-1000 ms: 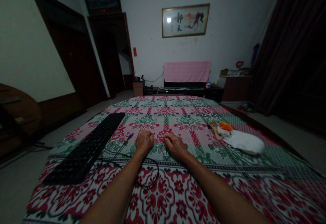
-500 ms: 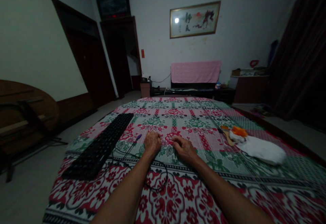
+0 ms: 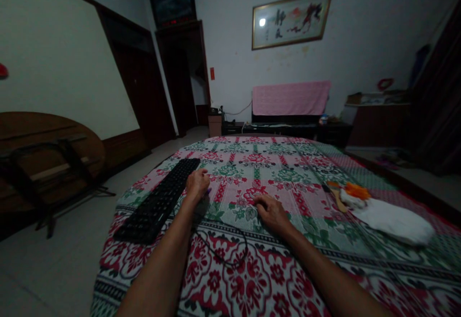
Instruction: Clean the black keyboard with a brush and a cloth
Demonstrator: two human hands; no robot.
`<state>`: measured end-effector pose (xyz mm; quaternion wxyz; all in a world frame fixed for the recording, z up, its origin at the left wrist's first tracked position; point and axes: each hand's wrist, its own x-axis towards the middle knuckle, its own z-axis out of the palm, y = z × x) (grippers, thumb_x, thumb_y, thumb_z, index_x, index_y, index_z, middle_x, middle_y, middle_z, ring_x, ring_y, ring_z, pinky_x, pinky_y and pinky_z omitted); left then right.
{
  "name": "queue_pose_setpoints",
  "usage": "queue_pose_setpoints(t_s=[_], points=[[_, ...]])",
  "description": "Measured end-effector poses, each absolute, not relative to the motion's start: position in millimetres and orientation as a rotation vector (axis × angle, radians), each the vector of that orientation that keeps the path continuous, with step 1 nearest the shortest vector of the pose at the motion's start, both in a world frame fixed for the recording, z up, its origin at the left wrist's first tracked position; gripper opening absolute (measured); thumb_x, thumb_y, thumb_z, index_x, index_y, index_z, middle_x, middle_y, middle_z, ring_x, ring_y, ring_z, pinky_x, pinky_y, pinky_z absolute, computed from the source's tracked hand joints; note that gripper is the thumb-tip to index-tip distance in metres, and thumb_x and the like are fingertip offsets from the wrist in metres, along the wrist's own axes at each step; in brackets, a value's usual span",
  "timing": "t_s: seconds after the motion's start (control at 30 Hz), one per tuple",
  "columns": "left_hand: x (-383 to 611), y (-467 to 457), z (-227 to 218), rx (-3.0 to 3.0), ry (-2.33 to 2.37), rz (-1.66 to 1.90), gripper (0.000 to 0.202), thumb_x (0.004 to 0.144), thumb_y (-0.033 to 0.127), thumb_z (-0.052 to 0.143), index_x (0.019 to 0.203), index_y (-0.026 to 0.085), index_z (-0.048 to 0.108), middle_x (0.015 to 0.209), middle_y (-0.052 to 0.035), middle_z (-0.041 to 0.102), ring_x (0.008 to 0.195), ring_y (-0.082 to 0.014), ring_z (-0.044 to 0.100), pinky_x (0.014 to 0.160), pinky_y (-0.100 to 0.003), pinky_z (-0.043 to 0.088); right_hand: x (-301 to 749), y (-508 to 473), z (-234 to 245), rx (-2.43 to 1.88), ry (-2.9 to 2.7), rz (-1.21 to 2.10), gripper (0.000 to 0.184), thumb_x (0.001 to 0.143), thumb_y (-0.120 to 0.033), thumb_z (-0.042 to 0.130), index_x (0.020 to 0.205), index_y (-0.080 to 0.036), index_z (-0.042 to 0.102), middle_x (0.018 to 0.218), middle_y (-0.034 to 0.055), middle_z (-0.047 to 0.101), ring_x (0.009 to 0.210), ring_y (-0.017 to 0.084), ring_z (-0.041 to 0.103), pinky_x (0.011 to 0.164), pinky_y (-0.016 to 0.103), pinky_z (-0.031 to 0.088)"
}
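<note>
A black keyboard (image 3: pixel 161 200) lies on the left of a flowered bedspread (image 3: pixel 273 182), its black cable (image 3: pixel 230 254) looping toward me. My left hand (image 3: pixel 197 184) hovers at the keyboard's right edge, over the cable's purple plug, with fingers curled; whether it holds anything is hidden. Resting on the spread to the right, my right hand (image 3: pixel 270 212) has its fingers bent and nothing in it.
A white cloth (image 3: pixel 394 221), an orange item (image 3: pixel 356 190) and a wooden-handled brush (image 3: pixel 336 195) lie at the right. A folded wooden table (image 3: pixel 43 153) leans at the left wall. A pink-covered cabinet (image 3: pixel 290 98) stands at the far wall. Bare floor lies left of the bed.
My left hand has moved left and forward from beside the right hand to the keyboard's edge. The view has turned left. My right hand has stayed on the spread.
</note>
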<state>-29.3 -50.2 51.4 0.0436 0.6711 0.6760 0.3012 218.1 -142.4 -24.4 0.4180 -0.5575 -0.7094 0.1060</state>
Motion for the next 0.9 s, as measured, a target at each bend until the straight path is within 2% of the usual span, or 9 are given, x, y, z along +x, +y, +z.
queue_pose_setpoints(t_s=[0.23, 0.33, 0.4, 0.5, 0.6, 0.7, 0.8, 0.9], points=[[-106, -39, 62, 1.846, 2.455, 0.689, 0.05, 0.071, 0.026, 0.049, 0.119, 0.016, 0.056, 0.118, -0.0159, 0.06, 0.108, -0.0313, 0.054, 0.088, -0.041, 0.043, 206, -135, -16, -1.394, -1.717, 0.43, 0.025, 0.073, -0.017, 0.042, 0.085, -0.018, 0.065, 0.087, 0.0043, 0.067, 0.082, 0.018, 0.059, 0.079, 0.03, 0.044], [-127, -35, 53, 1.671, 2.546, 0.584, 0.052, 0.071, 0.035, 0.049, 0.12, 0.02, 0.054, 0.119, -0.017, 0.058, 0.107, -0.0368, 0.053, 0.085, -0.051, 0.041, 177, -129, -8, -1.3, -1.716, 0.629, 0.026, 0.073, -0.018, 0.043, 0.088, -0.017, 0.064, 0.085, 0.0031, 0.067, 0.08, 0.016, 0.06, 0.075, 0.028, 0.046], [-141, -33, 46, 1.571, 2.575, 0.516, 0.052, 0.071, 0.042, 0.047, 0.116, 0.018, 0.057, 0.117, -0.0187, 0.058, 0.105, -0.0378, 0.054, 0.086, -0.053, 0.04, 150, -125, -4, -1.251, -1.74, 0.756, 0.026, 0.071, -0.017, 0.046, 0.09, -0.018, 0.064, 0.085, 0.0024, 0.067, 0.079, 0.016, 0.06, 0.074, 0.028, 0.046], [-160, -31, 38, 1.463, 2.604, 0.47, 0.055, 0.071, 0.049, 0.046, 0.111, 0.014, 0.059, 0.115, -0.0206, 0.059, 0.105, -0.0393, 0.054, 0.084, -0.053, 0.041, 110, -120, -3, -1.136, -1.782, 0.906, 0.031, 0.068, -0.013, 0.049, 0.095, -0.018, 0.064, 0.093, 0.0028, 0.066, 0.088, 0.016, 0.06, 0.081, 0.028, 0.045], [-175, -31, 32, 1.43, 2.598, 0.446, 0.055, 0.069, 0.05, 0.047, 0.106, 0.011, 0.061, 0.108, -0.0218, 0.062, 0.098, -0.0374, 0.058, 0.076, -0.047, 0.045, 81, -116, -6, -1.107, -1.744, 1.067, 0.038, 0.066, -0.013, 0.052, 0.102, -0.016, 0.062, 0.097, 0.0044, 0.065, 0.091, 0.018, 0.059, 0.083, 0.03, 0.045], [-183, -30, 28, 1.427, 2.58, 0.408, 0.054, 0.069, 0.05, 0.047, 0.102, 0.01, 0.062, 0.104, -0.0217, 0.064, 0.094, -0.0346, 0.061, 0.072, -0.041, 0.047, 65, -112, -8, -1.084, -1.59, 1.297, 0.042, 0.065, -0.016, 0.056, 0.107, -0.018, 0.059, 0.101, 0.0036, 0.064, 0.094, 0.018, 0.058, 0.08, 0.029, 0.045], [-184, -29, 27, 1.425, 2.577, 0.388, 0.054, 0.07, 0.051, 0.046, 0.102, 0.011, 0.063, 0.105, -0.0205, 0.065, 0.094, -0.0339, 0.061, 0.072, -0.039, 0.046, 55, -109, -7, -1.024, -1.437, 1.534, 0.049, 0.066, -0.018, 0.057, 0.115, -0.02, 0.054, 0.103, 0.0019, 0.063, 0.095, 0.018, 0.057, 0.075, 0.028, 0.045], [-180, -28, 26, 1.434, 2.548, 0.372, 0.055, 0.07, 0.053, 0.046, 0.102, 0.012, 0.063, 0.104, -0.0193, 0.065, 0.093, -0.034, 0.062, 0.071, -0.039, 0.046, 48, -108, -7, -0.993, -1.357, 1.616, 0.055, 0.065, -0.018, 0.059, 0.119, -0.02, 0.05, 0.103, 0.0019, 0.062, 0.091, 0.016, 0.057, 0.071, 0.025, 0.044]])
